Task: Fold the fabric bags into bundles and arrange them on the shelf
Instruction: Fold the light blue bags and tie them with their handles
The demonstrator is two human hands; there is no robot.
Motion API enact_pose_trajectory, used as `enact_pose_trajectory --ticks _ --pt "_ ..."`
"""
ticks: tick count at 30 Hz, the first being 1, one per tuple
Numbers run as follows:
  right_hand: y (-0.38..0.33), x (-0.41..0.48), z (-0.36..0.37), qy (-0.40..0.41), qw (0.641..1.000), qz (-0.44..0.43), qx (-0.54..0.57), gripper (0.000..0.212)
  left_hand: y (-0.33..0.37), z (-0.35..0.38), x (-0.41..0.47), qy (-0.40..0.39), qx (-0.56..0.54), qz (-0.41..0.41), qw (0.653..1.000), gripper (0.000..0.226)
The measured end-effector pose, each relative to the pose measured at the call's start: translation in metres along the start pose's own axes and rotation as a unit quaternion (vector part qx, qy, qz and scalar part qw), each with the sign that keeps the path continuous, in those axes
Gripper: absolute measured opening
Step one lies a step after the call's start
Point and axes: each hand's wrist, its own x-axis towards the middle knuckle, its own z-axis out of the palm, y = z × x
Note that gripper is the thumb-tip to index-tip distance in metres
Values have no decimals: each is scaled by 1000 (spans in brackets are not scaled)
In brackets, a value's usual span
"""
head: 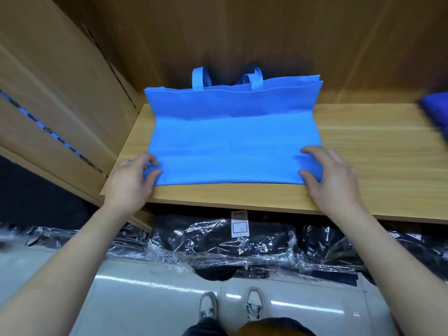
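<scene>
Wood shelf (375, 154), blue bag (232, 141), glossy floor (150, 299)

Matt blue cloth bag (232, 141) on a smooth pale wood-grain shelf (378, 154); below the shelf, glossy crinkled plastic wrapping (218, 241).

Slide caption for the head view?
Left hand and right hand grip the near corners of the blue bag on the shelf.

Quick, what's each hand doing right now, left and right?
Left hand: pinching the near left corner of the blue bag.
Right hand: pinching the bag's near right corner.
</scene>
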Motion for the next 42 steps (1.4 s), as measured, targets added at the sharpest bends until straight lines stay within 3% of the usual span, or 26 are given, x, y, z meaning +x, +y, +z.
enact_pose_trajectory --ticks 3,7,9,12,15,19,21,24,26,28,30,31,33,36,40,42 --pt "-2 -4 0 -38 999 -28 -1 38 -9 -3 0 -9 35 62 997 16" --pt "-14 -7 -28 -161 972 101 140 50 -32 -8 1 -21 35 60 997 33" --pt "-14 -8 -32 -211 965 108 115 25 -39 -8 2 -27 24 46 998 34" --pt "-19 -10 -28 -157 985 57 33 57 -43 -5 7 -21 -10 24 999 23" --pt "-28 -7 -19 -88 995 39 8 40 -47 -8 8 2 0 29 1000 14" --pt "-34 -2 -7 -64 991 119 16 19 -42 -10 11 13 38 63 997 15" --pt "-35 -2 -4 -39 988 146 16 24 -40 -6 11 21 68 103 992 14" --pt "-39 -9 1 -31 995 93 -10 34 -44 -5 12 34 82 154 984 16" --pt "-43 -14 6 -32 994 6 -105 40 -48 -5 16 19 101 233 967 34" --pt "-44 -16 11 -70 973 -67 -211 53 -53 -3 21 -52 103 316 942 56" --pt "-40 -18 12 -135 957 -90 -241 58 -59 -2 24 -141 69 344 926 55" --pt "-36 -20 10 -161 954 -88 -236 56 -62 -2 23 -172 47 334 926 49" --pt "-28 -25 5 -209 952 -83 -208 56 -67 -3 20 -209 52 325 921 61" --pt "-17 -24 -8 -246 949 -111 -165 79 -68 -7 16 -209 109 354 905 74" --pt "-10 -19 -26 -248 961 -117 -35 58 -78 -16 12 -190 43 368 909 51" --pt "-10 -20 -31 -266 960 -55 68 46 -81 -25 11 -201 -39 327 923 45"
